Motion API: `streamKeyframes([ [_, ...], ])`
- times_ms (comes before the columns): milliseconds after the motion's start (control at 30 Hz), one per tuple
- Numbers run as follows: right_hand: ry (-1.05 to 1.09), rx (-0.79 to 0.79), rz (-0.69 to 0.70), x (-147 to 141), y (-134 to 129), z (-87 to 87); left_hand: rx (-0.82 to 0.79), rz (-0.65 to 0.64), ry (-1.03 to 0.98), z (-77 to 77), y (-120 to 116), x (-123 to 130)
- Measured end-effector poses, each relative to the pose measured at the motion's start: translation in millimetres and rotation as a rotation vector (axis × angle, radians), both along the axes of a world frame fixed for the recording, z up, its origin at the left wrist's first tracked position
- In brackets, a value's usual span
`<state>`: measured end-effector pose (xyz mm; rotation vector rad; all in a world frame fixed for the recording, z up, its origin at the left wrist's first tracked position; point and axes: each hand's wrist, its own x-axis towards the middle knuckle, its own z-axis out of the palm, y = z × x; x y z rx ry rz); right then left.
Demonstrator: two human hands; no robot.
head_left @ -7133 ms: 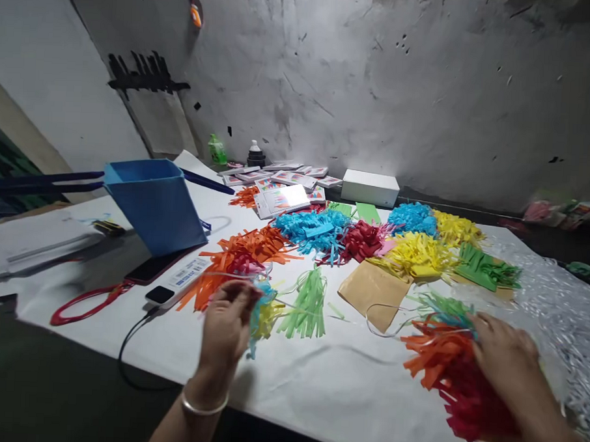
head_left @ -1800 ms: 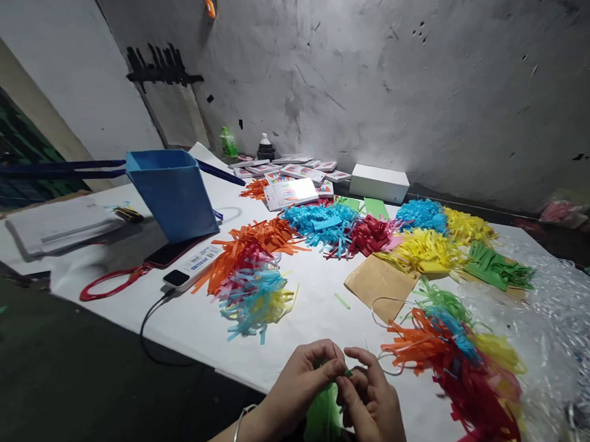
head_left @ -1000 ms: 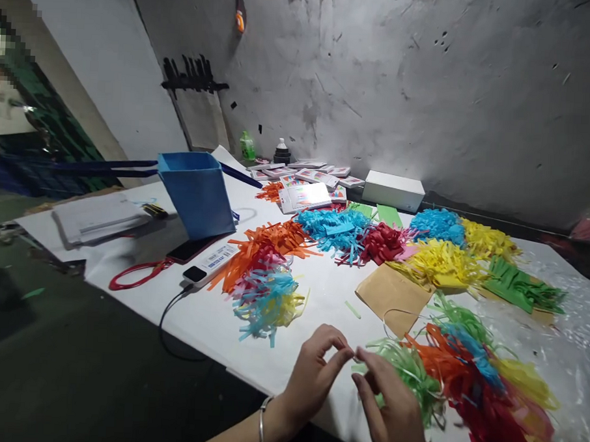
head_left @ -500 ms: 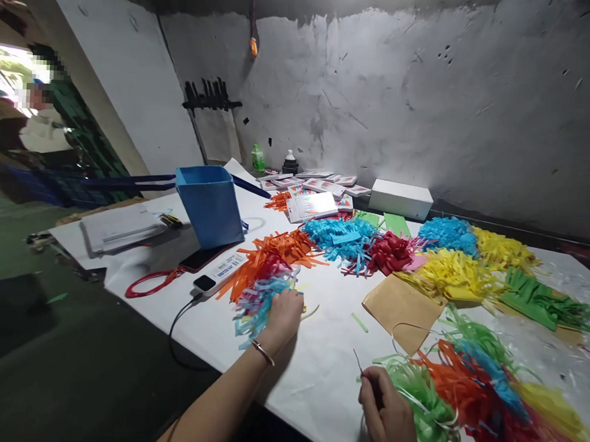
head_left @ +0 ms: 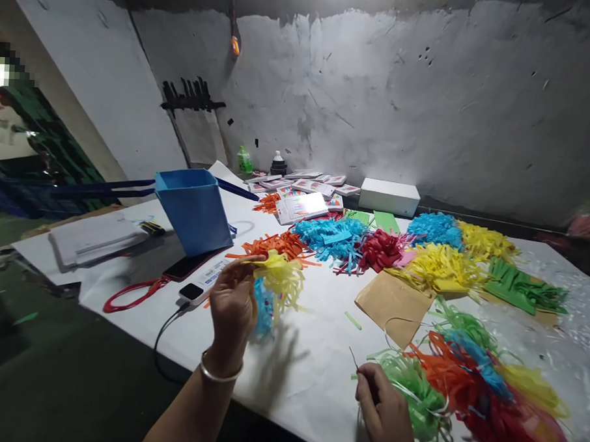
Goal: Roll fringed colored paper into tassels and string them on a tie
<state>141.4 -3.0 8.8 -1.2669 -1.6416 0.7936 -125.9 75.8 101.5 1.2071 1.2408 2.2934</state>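
My left hand (head_left: 233, 300) is raised over the table, its fingers pinching the top of a yellow paper tassel (head_left: 285, 279) whose strips hang to the right. Blue strips (head_left: 263, 307) show just below it. Near the front edge, my right hand (head_left: 383, 404) pinches the end of a thin string (head_left: 353, 358). Beside that hand lies a green tassel (head_left: 412, 389), in line with orange, blue, red and yellow ones. An orange fringe bundle (head_left: 279, 245) rests behind my left hand.
A blue bin (head_left: 195, 210) stands at the left by a phone, a white device (head_left: 201, 283) and a red cable (head_left: 130, 297). Farther back are fringe bundles, flat packs and a white box (head_left: 388, 196). A brown paper sheet (head_left: 394, 303) lies mid-table. A person is at far left.
My left hand has risen from the pile on the table and moved left, lifting the yellow tassel. My right hand still holds the string. The view has shifted slightly.
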Motion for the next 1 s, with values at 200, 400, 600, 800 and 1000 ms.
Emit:
streamKeyframes([
  [200, 0.077, -0.003, -0.091, -1, -8, 11.7, -0.261, -0.548, 0.097, -0.8, -26, 44],
  [400, 0.135, 0.125, -0.199, -2, -27, 33.4, -0.54, -0.976, -0.274, -39.6, -60, 100],
  [600, 0.05, 0.1, -0.078, -6, -29, 42.2, -0.565, -1.115, -0.491, -55.8, -73, 117],
  [800, 0.108, 0.097, -0.075, -4, -34, 36.3, -0.572, -1.12, -0.533, -51.4, -76, 118],
  [1000, 0.049, 0.07, -0.042, -3, -36, 37.8, -0.593, -1.075, -0.475, -53.4, -80, 120],
])
